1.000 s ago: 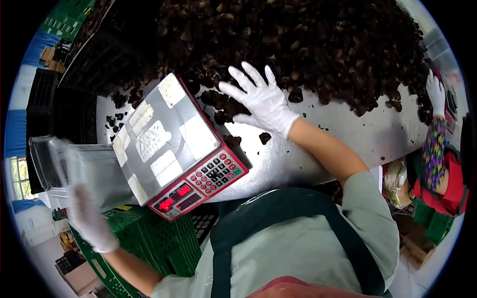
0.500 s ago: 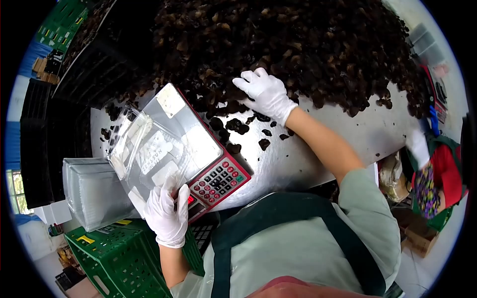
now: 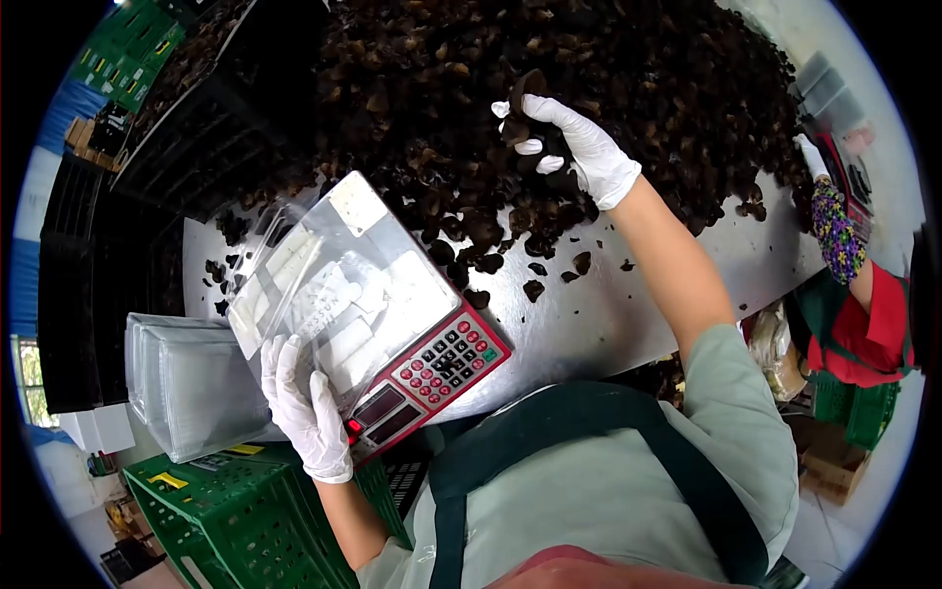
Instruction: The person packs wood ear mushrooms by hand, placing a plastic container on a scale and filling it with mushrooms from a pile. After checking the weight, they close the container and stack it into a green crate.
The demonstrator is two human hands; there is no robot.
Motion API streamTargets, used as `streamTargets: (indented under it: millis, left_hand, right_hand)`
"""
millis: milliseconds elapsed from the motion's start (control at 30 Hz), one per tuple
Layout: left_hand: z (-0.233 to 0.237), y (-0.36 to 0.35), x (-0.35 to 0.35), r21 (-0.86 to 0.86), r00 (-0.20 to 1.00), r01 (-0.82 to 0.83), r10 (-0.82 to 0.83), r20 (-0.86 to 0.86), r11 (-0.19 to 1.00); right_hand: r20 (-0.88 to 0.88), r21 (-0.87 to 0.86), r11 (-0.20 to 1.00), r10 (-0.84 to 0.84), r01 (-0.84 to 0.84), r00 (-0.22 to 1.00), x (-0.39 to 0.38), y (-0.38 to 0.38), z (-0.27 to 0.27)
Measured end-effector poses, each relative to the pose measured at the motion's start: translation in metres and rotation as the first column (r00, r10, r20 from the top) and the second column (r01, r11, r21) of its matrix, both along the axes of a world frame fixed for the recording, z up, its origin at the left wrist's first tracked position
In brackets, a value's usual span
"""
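Head view. Right hand (image 3: 584, 152): grip closed on a dark piece (image 3: 528, 90), over the heap (image 3: 677, 79) on the tabletop (image 3: 559, 339). Left hand (image 3: 312, 427): at the clear container (image 3: 343, 304)'s edge, grip state cannot be told. Container: on the scale (image 3: 446, 363).

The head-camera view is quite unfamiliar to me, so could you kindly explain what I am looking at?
There is no machine arm here: a camera worn on a person's head looks down at their own gloved hands. The wide lens bends the edges. On the metal table lie a large pile of dark pieces and a red-edged scale. The right hand holds some dark pieces above the pile. The left hand is at the edge of a clear container on the scale; whether it grips it is hard to tell. The gloved hand at far right belongs to someone else.
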State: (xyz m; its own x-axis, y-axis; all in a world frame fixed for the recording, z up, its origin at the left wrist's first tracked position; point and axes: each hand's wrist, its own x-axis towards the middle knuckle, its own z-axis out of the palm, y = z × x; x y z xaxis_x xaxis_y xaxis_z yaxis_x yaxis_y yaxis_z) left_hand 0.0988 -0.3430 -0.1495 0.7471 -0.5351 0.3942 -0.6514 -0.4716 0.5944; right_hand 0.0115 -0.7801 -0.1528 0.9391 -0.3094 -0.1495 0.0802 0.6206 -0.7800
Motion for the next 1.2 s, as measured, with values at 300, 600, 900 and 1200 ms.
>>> streamTargets:
  millis: [300, 600, 900, 1200]
  left_hand:
    - [-0.003, -0.017, 0.002, -0.243, 0.986, -0.032, -0.009, -0.167, 0.969]
    - [-0.003, -0.024, -0.002, -0.311, 0.950, 0.029, -0.123, -0.288, 0.950]
    - [-0.003, -0.026, -0.001, -0.191, 0.983, 0.022, -0.056, -0.174, 0.981]
    - [0.000, -0.026, -0.005, -0.160, 0.983, -0.022, -0.007, -0.181, 0.987]
  right_hand:
    - [0.094, -0.702, 0.691, 0.329, -0.172, 0.940, 0.061, 0.135, 0.074]
    - [0.019, -0.959, -0.255, 0.385, 0.126, 0.923, 0.044, 0.200, 0.034]
    - [-0.104, -0.976, -0.152, -0.290, -0.153, 0.951, -0.032, 0.079, -0.067]
    - [-0.030, -0.942, -0.325, -0.147, -0.078, 0.989, 0.024, 0.076, -0.103]
